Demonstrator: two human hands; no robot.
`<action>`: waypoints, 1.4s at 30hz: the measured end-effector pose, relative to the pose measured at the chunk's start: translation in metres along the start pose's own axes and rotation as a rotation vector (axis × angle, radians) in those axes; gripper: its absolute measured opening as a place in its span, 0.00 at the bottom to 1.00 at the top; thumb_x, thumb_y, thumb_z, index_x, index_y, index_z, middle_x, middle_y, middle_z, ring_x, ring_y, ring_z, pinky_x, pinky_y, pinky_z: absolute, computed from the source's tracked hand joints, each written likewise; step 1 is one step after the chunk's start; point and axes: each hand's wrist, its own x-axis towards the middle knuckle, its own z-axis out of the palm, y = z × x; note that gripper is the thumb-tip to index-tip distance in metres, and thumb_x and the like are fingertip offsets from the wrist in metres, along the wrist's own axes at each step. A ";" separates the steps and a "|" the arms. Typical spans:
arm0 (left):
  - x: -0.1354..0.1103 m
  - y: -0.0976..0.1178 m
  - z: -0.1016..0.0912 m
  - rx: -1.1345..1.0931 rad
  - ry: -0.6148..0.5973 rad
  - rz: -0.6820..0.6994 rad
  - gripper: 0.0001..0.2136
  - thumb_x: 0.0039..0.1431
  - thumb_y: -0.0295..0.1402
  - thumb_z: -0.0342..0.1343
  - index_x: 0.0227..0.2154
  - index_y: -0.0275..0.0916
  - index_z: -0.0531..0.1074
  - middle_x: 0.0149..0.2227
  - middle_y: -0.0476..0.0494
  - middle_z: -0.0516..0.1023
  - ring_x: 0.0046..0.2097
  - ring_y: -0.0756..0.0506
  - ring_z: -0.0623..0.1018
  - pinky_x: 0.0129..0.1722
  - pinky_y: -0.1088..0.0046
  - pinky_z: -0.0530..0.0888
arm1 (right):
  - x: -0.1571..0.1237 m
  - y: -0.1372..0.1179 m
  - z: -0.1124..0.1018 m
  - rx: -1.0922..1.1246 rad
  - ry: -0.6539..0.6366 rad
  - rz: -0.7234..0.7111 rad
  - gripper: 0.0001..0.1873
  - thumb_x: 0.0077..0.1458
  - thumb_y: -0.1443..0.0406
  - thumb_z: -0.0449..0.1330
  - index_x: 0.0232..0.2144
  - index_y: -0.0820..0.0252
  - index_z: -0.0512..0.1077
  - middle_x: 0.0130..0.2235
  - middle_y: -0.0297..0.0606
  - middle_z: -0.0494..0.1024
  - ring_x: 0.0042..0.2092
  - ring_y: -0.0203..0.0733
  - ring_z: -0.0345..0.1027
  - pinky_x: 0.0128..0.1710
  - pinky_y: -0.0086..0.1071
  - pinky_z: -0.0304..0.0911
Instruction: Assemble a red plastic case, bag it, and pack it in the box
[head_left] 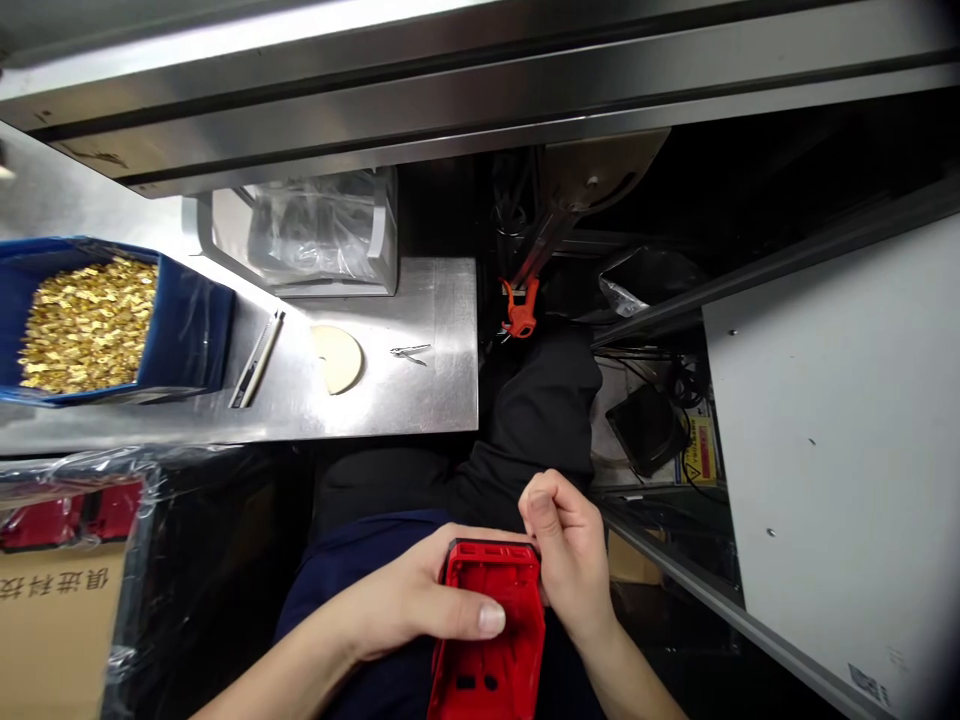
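1. Bare left hand (420, 600) and bare right hand (570, 555), no gloves, forearms uncovered.
2. Short, trimmed fingernails.
3. Dark navy cloth garment (352, 560) over the lap.
4. Black trousers (540, 410) on the legs.

factory assembly workstation: steel bench (420, 400) under metal rail, blue bin (187, 340) heaped with small brass parts (86, 320), tweezers (410, 351) on bench, cardboard carton (52, 620) of red plastic housings (67, 515) beside seat.

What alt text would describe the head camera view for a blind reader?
Both hands, left hand and right hand, hold a red moulded plastic housing above the lap. On the steel workbench beyond, a blue bin of small brass parts stands at left.
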 end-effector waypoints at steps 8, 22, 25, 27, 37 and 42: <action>-0.002 -0.005 -0.002 -0.018 0.016 -0.025 0.22 0.51 0.44 0.70 0.43 0.33 0.77 0.35 0.45 0.76 0.35 0.47 0.72 0.38 0.73 0.69 | -0.003 -0.002 0.002 0.018 -0.065 0.002 0.21 0.70 0.54 0.56 0.26 0.58 0.71 0.27 0.34 0.74 0.30 0.38 0.69 0.32 0.31 0.63; -0.004 -0.011 -0.004 -0.114 0.035 -0.002 0.21 0.50 0.42 0.71 0.43 0.35 0.78 0.36 0.45 0.78 0.37 0.47 0.75 0.41 0.73 0.72 | -0.005 -0.012 0.005 0.041 -0.124 0.021 0.22 0.71 0.55 0.53 0.29 0.57 0.75 0.32 0.40 0.84 0.35 0.44 0.79 0.38 0.35 0.72; -0.005 -0.008 -0.003 -0.079 0.026 -0.007 0.23 0.50 0.43 0.70 0.45 0.34 0.78 0.39 0.42 0.79 0.39 0.44 0.76 0.42 0.70 0.73 | -0.007 -0.005 0.006 -0.076 0.015 -0.001 0.23 0.71 0.55 0.52 0.26 0.57 0.72 0.26 0.36 0.77 0.29 0.39 0.72 0.31 0.31 0.67; -0.005 -0.007 -0.002 -0.065 0.029 0.002 0.23 0.50 0.44 0.70 0.45 0.33 0.78 0.40 0.40 0.80 0.40 0.42 0.77 0.43 0.68 0.73 | -0.007 -0.001 0.006 -0.136 0.124 -0.026 0.22 0.71 0.55 0.52 0.26 0.57 0.70 0.24 0.32 0.72 0.26 0.36 0.67 0.28 0.29 0.63; -0.003 -0.013 -0.006 -0.152 0.039 0.003 0.21 0.52 0.41 0.71 0.45 0.34 0.79 0.36 0.44 0.79 0.36 0.47 0.76 0.40 0.73 0.72 | -0.015 -0.001 0.005 -0.100 0.002 -0.071 0.20 0.71 0.58 0.53 0.31 0.57 0.77 0.31 0.38 0.81 0.34 0.43 0.77 0.38 0.35 0.70; -0.005 -0.011 -0.003 -0.127 0.050 -0.017 0.25 0.52 0.41 0.70 0.51 0.34 0.78 0.41 0.39 0.82 0.41 0.41 0.79 0.45 0.66 0.75 | -0.011 0.008 0.005 -0.170 0.278 -0.092 0.22 0.72 0.56 0.51 0.26 0.57 0.70 0.26 0.33 0.70 0.28 0.37 0.65 0.30 0.30 0.61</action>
